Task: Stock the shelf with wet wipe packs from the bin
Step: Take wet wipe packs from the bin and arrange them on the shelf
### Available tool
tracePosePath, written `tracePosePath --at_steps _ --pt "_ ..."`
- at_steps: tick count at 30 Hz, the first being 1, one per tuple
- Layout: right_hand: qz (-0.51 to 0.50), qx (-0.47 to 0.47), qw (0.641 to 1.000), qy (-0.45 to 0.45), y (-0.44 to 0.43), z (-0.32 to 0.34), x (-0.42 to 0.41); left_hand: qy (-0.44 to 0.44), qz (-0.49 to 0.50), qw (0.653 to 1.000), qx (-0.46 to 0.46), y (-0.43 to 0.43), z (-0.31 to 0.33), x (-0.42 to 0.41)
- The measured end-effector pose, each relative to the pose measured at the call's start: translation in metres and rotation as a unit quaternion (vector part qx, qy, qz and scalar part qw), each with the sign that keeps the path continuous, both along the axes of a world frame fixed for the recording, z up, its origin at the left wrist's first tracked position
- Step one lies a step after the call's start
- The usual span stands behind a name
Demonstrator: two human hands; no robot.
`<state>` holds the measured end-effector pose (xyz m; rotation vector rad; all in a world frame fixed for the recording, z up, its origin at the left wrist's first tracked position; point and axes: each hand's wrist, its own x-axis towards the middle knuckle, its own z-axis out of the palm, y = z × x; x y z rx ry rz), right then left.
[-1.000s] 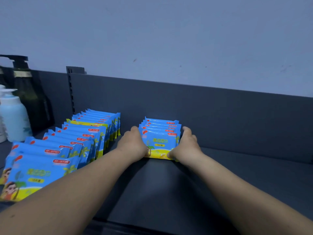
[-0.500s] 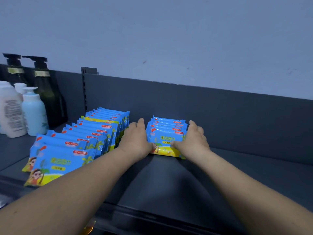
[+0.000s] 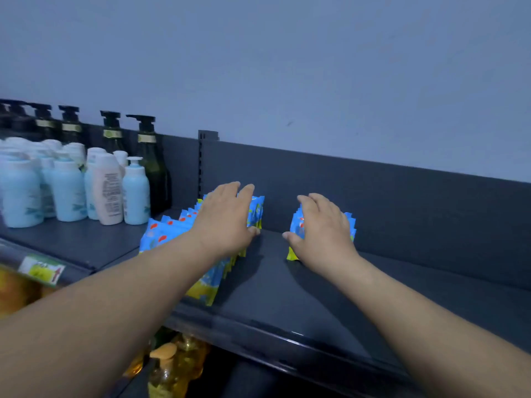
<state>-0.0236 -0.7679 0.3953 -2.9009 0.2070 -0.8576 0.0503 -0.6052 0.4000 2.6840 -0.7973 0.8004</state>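
**A:** What are the two grips doing?

**B:** The left grip (image 3: 227,219) is spread flat with straight fingers. Its palm is on the far end of the long row of blue-and-yellow plastic wet wipe packs (image 3: 168,232), and its thumb touches that row's side. The right grip (image 3: 324,228) drapes over the short row of the same blue-and-yellow packs (image 3: 351,226), fingers relaxed, thumb held out toward the left grip. I can't tell whether it squeezes; it looks more like settling than holding.

**A:** So where do the packs sit?

**B:** Both rows stand on edge on the dark grey metal shelf (image 3: 273,282), directly under the grips, with a strip of shelf showing between them. The long row runs from under the left grip back along that forearm to the shelf's front lip.

**A:** And further out?

**B:** Beyond the left grip stand pale blue plastic lotion bottles (image 3: 135,193) and dark green pump bottles (image 3: 149,159).

**A:** How far along is it?

**B:** I judge one row full and the second only just begun. Outward of the right grip there is room for more, so the bin, which is out of view, likely needs further visits.
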Motion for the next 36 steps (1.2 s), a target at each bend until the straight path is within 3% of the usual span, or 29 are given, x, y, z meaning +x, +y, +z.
tracePosePath --at_steps 18,36 --pt "0.149 -0.070 0.986 0.006 0.276 -0.008 0.022 0.022 0.106 0.994 -0.008 0.282 -0.006 -0.029" --pt "0.288 -0.055 0.949 0.118 0.503 -0.126 0.046 0.149 0.227 0.963 0.005 0.517 -0.128 -0.034"
